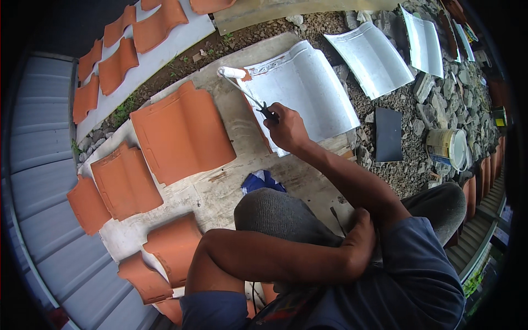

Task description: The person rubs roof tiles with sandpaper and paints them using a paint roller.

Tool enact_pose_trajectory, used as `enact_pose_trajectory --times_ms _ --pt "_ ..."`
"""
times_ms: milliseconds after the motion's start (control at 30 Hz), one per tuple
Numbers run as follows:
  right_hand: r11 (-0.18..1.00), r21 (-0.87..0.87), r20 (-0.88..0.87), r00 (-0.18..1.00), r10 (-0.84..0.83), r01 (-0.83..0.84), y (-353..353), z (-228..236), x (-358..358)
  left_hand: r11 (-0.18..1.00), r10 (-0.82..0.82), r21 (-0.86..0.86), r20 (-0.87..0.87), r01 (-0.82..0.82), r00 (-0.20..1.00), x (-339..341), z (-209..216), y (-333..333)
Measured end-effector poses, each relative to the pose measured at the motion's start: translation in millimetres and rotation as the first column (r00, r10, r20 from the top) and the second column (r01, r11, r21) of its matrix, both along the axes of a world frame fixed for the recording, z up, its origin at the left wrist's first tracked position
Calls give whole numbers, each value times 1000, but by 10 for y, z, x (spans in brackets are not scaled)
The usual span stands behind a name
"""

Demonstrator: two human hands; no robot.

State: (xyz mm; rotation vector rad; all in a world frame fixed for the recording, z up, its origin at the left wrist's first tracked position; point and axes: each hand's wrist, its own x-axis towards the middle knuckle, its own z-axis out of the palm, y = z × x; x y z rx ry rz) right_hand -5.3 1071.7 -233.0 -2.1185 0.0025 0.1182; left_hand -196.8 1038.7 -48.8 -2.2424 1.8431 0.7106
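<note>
My right hand [287, 129] is closed round the black handle of a small paint roller [234, 72]. The roller's white sleeve lies at the upper left corner of a roof tile [302, 82] coated silver. Bare orange clay shows along that tile's left edge and at the corner by the sleeve. Across my lap, my left forearm reaches to the right. My left hand [360, 234] rests against my right arm, its fingers mostly hidden. Close to it is a thin dark stick-like thing [337, 221], and I cannot tell whether the hand holds it.
Unpainted orange tiles [184, 132] lie to the left on a pale board [192, 201]. More silver tiles [371, 59] rest on gravel at the upper right. A dark flat piece [389, 135] and a paint bucket [446, 148] are at right. A blue cloth [263, 181] lies by my knee.
</note>
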Motion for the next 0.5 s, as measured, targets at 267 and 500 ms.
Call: enact_pose_trajectory --times_ms 267,500 --pt "999 -48 1 1000 1 0 -17 -93 202 987 -128 99 8 127 992 160 147 -6" --pt "945 286 -337 940 -57 160 -224 -58 313 984 -102 149 11 99 995 102 27 -91"
